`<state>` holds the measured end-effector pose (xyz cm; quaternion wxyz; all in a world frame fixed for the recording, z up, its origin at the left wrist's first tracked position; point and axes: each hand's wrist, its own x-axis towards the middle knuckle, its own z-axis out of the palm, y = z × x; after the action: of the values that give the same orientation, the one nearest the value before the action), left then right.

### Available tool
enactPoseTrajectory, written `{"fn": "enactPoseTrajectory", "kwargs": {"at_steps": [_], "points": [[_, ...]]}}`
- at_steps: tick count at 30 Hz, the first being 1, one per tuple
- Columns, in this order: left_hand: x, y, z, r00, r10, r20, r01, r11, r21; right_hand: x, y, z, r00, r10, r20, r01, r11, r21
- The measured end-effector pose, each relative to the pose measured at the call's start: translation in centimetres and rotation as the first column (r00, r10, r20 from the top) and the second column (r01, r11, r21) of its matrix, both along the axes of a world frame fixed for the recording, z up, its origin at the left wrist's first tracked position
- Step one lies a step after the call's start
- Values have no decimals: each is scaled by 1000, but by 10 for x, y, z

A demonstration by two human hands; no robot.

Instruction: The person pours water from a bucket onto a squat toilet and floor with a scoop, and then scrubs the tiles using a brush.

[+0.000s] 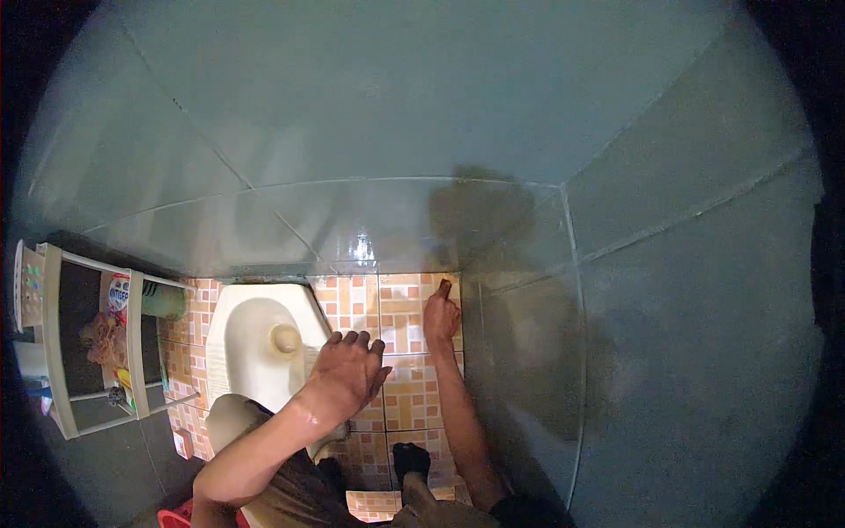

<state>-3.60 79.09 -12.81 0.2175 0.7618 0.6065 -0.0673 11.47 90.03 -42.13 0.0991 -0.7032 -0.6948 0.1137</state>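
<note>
1. floor tiles (409, 304): orange, tan and whitish, patterned in small squares and longer bars, with thin dark joint lines.
2. squat toilet (264, 365): cream all over, turning yellowish-brown around the drain hole (284, 339).
3. wall tiles (396, 97): plain grey-green, crossed by paler joint lines; a brownish, darker patch (482, 211) shows above the floor's far corner.
4. shelf rack (135, 343): off-white frame.
5. container (165, 303) at the rack: dull green.
6. tub edge (176, 516), bottom left: bright red.
7. trousers (295, 484): muted brown.
</note>
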Motion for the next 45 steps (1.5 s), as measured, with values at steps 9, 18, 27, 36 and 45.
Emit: {"fn": "enactPoseTrajectory", "kwargs": {"at_steps": [9,18,27,36,45], "points": [[-2,5,5,1000,-9,-24,9,1000,-2,-39,-7,5,991,97,-91,-105,990,-89],[-2,5,0,1000,-29,-5,29,1000,-11,-87,-26,-14,898,346,-271,-383,918,-98],[-3,7,4,1000,-5,-6,5,1000,-22,-82,-27,-1,912,379,-156,-393,917,-66],[-6,8,0,1000,13,-27,-15,997,-80,-32,-9,6,998,53,-29,-54,997,-61],[-6,7,1,1000,-17,-24,16,1000,-17,-4,7,11,995,-52,-90,51,999,-15]]}}
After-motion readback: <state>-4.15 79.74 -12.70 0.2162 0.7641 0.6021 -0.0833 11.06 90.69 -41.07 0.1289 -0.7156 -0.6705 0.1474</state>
